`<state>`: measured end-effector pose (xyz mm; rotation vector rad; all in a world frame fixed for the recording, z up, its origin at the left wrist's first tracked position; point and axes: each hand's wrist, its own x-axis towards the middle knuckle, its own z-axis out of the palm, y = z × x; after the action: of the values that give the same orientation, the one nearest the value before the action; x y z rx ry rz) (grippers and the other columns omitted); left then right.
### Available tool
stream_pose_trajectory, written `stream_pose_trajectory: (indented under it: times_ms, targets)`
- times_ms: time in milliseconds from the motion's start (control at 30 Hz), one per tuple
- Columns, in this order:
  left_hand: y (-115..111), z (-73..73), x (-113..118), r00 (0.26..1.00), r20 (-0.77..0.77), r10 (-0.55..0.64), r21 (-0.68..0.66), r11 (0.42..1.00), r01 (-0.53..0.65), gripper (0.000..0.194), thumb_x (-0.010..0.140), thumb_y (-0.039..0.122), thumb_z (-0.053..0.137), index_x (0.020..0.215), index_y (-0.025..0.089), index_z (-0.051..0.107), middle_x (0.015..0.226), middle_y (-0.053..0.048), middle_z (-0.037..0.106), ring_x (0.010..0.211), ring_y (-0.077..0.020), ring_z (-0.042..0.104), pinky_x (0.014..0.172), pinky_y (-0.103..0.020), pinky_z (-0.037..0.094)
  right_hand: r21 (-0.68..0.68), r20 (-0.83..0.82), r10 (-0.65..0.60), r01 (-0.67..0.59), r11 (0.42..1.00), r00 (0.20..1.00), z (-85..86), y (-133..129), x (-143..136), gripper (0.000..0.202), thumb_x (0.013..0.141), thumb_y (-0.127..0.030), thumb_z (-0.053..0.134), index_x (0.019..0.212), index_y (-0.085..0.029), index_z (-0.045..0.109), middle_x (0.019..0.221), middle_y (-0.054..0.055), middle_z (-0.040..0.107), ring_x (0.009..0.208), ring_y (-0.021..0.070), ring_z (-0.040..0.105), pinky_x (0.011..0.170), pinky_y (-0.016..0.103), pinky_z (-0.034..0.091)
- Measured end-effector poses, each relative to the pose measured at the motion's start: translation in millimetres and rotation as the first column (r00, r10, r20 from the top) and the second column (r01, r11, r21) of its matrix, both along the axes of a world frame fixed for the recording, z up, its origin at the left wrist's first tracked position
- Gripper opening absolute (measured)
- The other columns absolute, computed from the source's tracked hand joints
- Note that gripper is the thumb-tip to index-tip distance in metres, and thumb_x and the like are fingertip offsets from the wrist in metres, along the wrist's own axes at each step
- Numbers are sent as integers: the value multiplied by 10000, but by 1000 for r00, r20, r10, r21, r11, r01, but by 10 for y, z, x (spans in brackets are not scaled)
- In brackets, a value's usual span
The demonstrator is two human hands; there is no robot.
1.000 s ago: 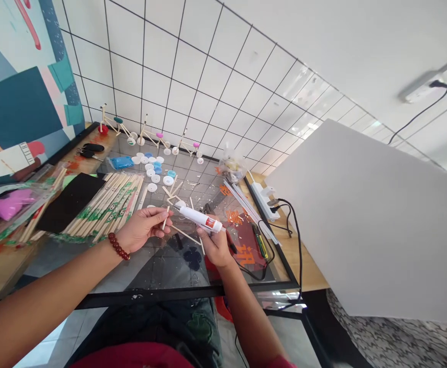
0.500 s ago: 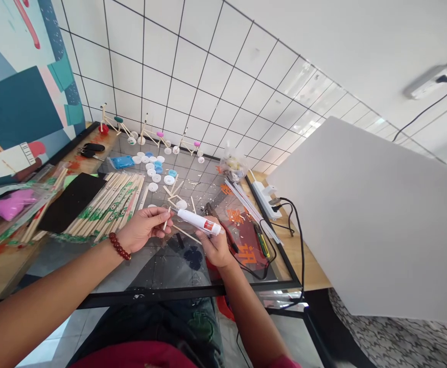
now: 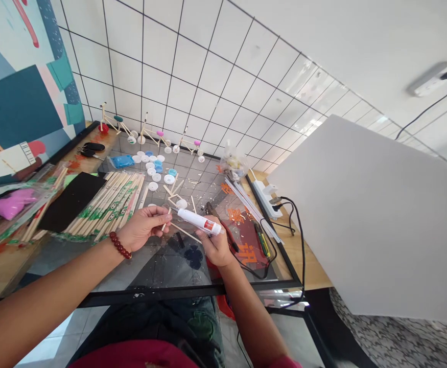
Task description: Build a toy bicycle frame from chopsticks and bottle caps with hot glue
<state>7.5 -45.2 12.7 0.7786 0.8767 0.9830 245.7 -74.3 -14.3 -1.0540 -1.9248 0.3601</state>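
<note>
Between the thumb and fingers of my left hand (image 3: 151, 224) is a short piece of wooden stick (image 3: 166, 220), held tilted above the table. My right hand (image 3: 216, 246) is wrapped round a white hot glue gun (image 3: 198, 221) with a red label. Its nozzle points left at the upper end of the stick, very close to it; whether they touch I cannot tell. A longer thin stick (image 3: 186, 233) slants below the glue gun, between my hands. Just beyond the nozzle lie a small joined stick frame (image 3: 174, 197) and a white disc (image 3: 181, 204).
Stick tricycle models (image 3: 157, 134) stand along the tiled wall. White and blue wheels (image 3: 156, 177) lie behind my left hand, wrapped chopsticks (image 3: 104, 204) to the left. Pliers (image 3: 229, 235), a utility knife (image 3: 262, 240), white glue sticks (image 3: 252, 207) and a power strip (image 3: 267, 198) are on the right.
Both hands stay nearly in place. The stick in my left hand has shifted very slightly; the glue gun is still held at its end.
</note>
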Motion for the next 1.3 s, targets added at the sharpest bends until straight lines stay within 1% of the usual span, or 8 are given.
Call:
stream_pose_trajectory:
  times_ms: [133,333,633,900,1067,1300]
  targets:
    - [0,19,3,1000,1,16,-6,1000,-16,367,530,306,942,697,134,664,582,1,617,495,-100,568,407,-184,425,2,1,12,-12,1000,1000,-14,8,12,189,946,-311,564,1111,-221,582,999,86,658,880,243,612,803,409,513]
    - [1,20,7,999,12,48,-12,999,-47,395,479,267,955,673,144,634,549,23,591,461,-83,521,388,-180,385,-4,-15,-3,3,1000,1000,-46,17,32,188,944,-307,569,1112,-225,584,1011,85,657,887,241,612,794,398,509]
    - [18,-12,9,997,38,72,-20,997,-72,362,504,215,941,674,146,629,553,40,556,466,-69,497,395,-172,370,-10,-5,31,-31,999,1000,0,7,10,172,946,-310,557,1091,-220,575,969,84,652,861,239,597,779,398,500]
    - [18,-14,-8,999,25,48,-10,999,-48,359,514,273,945,691,144,660,564,19,587,494,-87,530,408,-178,380,-15,-7,15,-15,1000,1000,-54,22,40,179,950,-309,556,1107,-226,570,1006,83,650,882,236,594,784,395,498]
    - [11,8,-15,1000,14,14,0,1000,-14,309,567,293,925,681,134,686,575,-7,610,511,-99,550,430,-193,408,-17,-13,23,-23,1000,1000,-46,17,40,189,945,-297,564,1120,-224,567,1012,85,651,889,234,600,794,397,506]
    - [12,-2,-19,1000,-6,18,-19,1000,-18,276,615,306,905,706,117,726,647,-37,643,546,-110,585,450,-201,433,-19,-17,13,-13,1000,1000,-31,17,41,191,940,-311,572,1112,-228,574,1015,88,656,905,245,616,812,412,518]
